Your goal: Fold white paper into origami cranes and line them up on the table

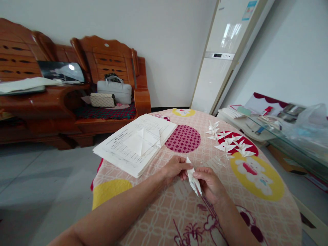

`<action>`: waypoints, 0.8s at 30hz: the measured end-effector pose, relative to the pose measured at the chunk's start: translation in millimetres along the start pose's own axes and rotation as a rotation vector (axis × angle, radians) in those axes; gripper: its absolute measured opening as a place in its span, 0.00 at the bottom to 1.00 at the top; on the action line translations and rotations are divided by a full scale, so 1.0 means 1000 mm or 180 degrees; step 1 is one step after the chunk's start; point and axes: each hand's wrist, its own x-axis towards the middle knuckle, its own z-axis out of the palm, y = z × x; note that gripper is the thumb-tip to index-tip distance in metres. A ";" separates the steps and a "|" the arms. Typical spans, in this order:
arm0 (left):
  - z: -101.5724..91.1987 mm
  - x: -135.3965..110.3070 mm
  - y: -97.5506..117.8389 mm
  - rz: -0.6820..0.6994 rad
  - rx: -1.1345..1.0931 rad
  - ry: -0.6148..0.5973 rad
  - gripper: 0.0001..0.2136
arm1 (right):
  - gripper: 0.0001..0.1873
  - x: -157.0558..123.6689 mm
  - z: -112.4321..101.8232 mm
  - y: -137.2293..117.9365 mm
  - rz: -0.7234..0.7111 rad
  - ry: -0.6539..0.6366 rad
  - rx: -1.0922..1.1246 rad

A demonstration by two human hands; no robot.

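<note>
Between my two hands is a narrow piece of folded white paper [193, 181], tapering to a point at its far end and split into tips at its near end. Faint print shows on it. My left hand [175, 168] pinches its upper left edge between thumb and fingers. From the right side, my right hand [208, 181] grips the same paper, thumb on top; some of its fingers are hidden behind it. Several folded white paper cranes [228, 142] lie beyond my right hand. A stack of printed sheets [123, 147] with a creased paper square [144, 140] on top lies to the left.
A patterned cloth [159, 218] covers the round table. Behind it at left stand carved wooden chairs [107, 61] holding a grey bag [115, 90] and a quilted purse [102, 100]. A tall white air conditioner [215, 75] fills the corner. At right, a glass shelf [279, 136] carries papers and plastic bags.
</note>
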 end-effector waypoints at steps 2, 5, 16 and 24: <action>-0.002 0.001 0.001 -0.0043 0.0039 -0.0018 0.12 | 0.09 0.000 -0.002 -0.001 0.0136 0.0018 0.0054; -0.006 0.000 0.004 -0.0194 0.0113 -0.0213 0.11 | 0.09 -0.001 -0.007 -0.004 0.0358 -0.0001 0.0072; -0.010 -0.009 0.012 -0.0383 0.0533 -0.0904 0.15 | 0.10 -0.004 -0.017 -0.006 0.0606 -0.0239 0.0002; -0.004 0.002 0.000 0.0472 -0.0074 0.0650 0.16 | 0.13 0.006 -0.018 -0.003 -0.0291 0.0296 0.0440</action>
